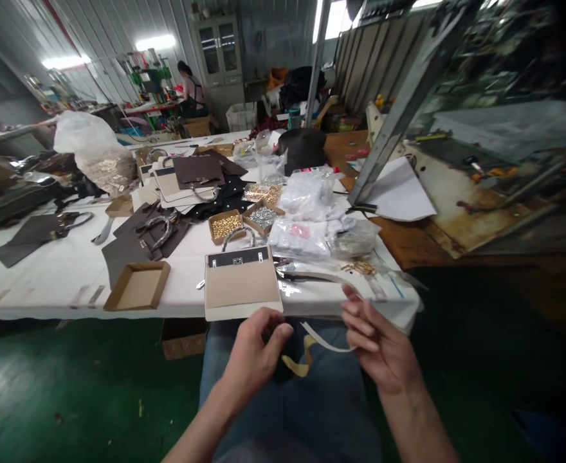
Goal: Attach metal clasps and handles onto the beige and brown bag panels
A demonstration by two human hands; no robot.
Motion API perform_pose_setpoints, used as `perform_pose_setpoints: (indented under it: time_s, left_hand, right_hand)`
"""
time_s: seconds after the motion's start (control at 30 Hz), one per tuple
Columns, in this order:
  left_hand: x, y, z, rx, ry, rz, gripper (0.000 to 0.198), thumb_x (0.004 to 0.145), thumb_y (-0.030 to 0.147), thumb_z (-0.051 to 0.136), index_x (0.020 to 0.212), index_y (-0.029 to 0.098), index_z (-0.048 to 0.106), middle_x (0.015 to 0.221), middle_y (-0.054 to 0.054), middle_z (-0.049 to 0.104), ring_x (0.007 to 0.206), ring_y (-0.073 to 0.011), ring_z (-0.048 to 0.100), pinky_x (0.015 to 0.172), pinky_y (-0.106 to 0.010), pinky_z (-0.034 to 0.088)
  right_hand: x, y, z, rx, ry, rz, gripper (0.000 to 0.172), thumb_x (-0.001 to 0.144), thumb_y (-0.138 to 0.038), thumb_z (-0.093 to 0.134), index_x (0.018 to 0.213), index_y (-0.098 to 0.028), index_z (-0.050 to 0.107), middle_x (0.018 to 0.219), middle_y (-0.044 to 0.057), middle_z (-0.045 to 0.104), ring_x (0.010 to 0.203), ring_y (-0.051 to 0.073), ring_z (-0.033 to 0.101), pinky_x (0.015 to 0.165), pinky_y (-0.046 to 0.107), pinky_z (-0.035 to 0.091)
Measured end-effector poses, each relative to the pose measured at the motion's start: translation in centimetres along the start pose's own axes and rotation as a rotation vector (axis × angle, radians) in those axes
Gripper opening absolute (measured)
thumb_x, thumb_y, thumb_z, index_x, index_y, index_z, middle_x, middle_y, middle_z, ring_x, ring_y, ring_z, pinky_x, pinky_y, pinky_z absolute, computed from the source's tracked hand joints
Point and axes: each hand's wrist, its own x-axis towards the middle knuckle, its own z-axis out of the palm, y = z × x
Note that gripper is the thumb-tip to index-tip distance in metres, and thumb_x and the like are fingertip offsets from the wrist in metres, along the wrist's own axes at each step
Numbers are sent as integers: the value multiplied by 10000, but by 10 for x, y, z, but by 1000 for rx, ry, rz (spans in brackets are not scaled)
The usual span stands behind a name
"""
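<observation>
My right hand [382, 344], fingers bent, holds one end of a narrow white strip [328, 344]. A yellowish curled ribbon [302, 366], perhaps its backing, hangs beside the strip's free end, above my lap. My left hand [258, 347] is closed, thumb toward the curled index finger; whatever it pinches, if anything, is hidden. Just beyond it, a beige handbag panel [242, 286] with a dark top band, metal fittings and a wrapped handle [238, 236] lies at the table edge. A long pale strap [312, 275] runs over the table toward my right fingertips.
On the white table [80, 289] are a shallow cardboard box [138, 286], a box of gold-coloured studs [226, 226], a box of silver-coloured ones [262, 217], plastic bags [300, 236] and dark bag pieces [150, 235]. A metal post [393, 109] rises at right. Another person [191, 90] sits far back.
</observation>
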Motion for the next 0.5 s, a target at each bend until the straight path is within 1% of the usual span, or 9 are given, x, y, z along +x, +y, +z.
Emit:
perform_pose_setpoints:
  time_s: [0.07, 0.13, 0.17, 0.23, 0.27, 0.3, 0.33, 0.4, 0.5]
  left_hand:
    - [-21, 5, 20, -65, -63, -111, 306, 1130, 493, 663, 1031, 237, 800, 920, -58, 768, 824, -230, 671, 735, -335, 469]
    - [-37, 1, 31, -62, -38, -143, 347, 1131, 508, 660, 952, 234, 773, 861, -51, 732, 786, -222, 640, 718, -341, 446]
    - [-43, -2, 34, -55, 0, -132, 327, 1131, 499, 663, 967, 235, 764, 902, -60, 740, 831, -234, 657, 761, -353, 472]
    - [-47, -9, 33, -55, 103, -84, 241, 1119, 470, 684, 1106, 243, 762, 1133, -110, 773, 1057, -288, 705, 954, -408, 533]
    - [-47, -11, 31, -60, 154, -63, 240, 1113, 459, 691, 1210, 249, 755, 1287, -140, 760, 1205, -320, 695, 1074, -450, 526]
    - [-46, -12, 29, -74, 192, -49, 289, 1111, 454, 692, 1315, 254, 737, 1426, -161, 722, 1335, -343, 659, 1177, -488, 491]
    - [-44, -11, 27, -101, 198, -43, 340, 1118, 455, 678, 1393, 260, 719, 1515, -169, 686, 1418, -353, 622, 1242, -507, 455]
    - [-41, -6, 25, -207, 119, -45, 378, 1165, 468, 587, 1460, 267, 712, 1531, -160, 690, 1422, -338, 631, 1253, -495, 455]
    - [-40, 0, 32, -393, -43, -19, 446, 1217, 491, 453, 1478, 251, 724, 1412, -143, 754, 1285, -297, 700, 1163, -443, 512]
  right_hand:
    - [3, 6, 10, 54, -27, -21, 438, 966, -327, 893, 1376, -279, 744, 904, -39, 561, 580, 42, 425, 418, 58, 426]
    - [3, 11, 17, 91, -44, -47, 391, 986, -317, 884, 1347, -261, 744, 859, -61, 521, 539, 28, 390, 412, 50, 423]
    - [3, 15, 19, 112, -54, -53, 360, 1003, -314, 870, 1333, -249, 744, 831, -72, 497, 514, 24, 361, 401, 55, 416]
    - [1, 24, 22, 162, -70, -56, 281, 1047, -315, 826, 1304, -233, 746, 764, -89, 443, 470, 27, 290, 380, 71, 401]
    - [0, 30, 23, 191, -73, -58, 243, 1067, -321, 806, 1285, -232, 747, 727, -97, 416, 456, 33, 259, 378, 81, 404]
    - [-1, 36, 24, 220, -72, -65, 212, 1082, -335, 792, 1264, -234, 749, 693, -103, 390, 447, 39, 236, 384, 89, 415]
    - [-2, 44, 26, 249, -65, -73, 197, 1090, -359, 786, 1239, -236, 750, 664, -108, 367, 442, 45, 217, 394, 97, 429]
    - [-3, 59, 29, 291, -43, -93, 241, 1084, -455, 796, 1181, -239, 752, 624, -115, 331, 440, 53, 193, 420, 116, 464]
    - [0, 79, 36, 261, -4, -126, 361, 1039, -610, 813, 1060, -256, 746, 599, -111, 313, 443, 65, 215, 438, 144, 472]
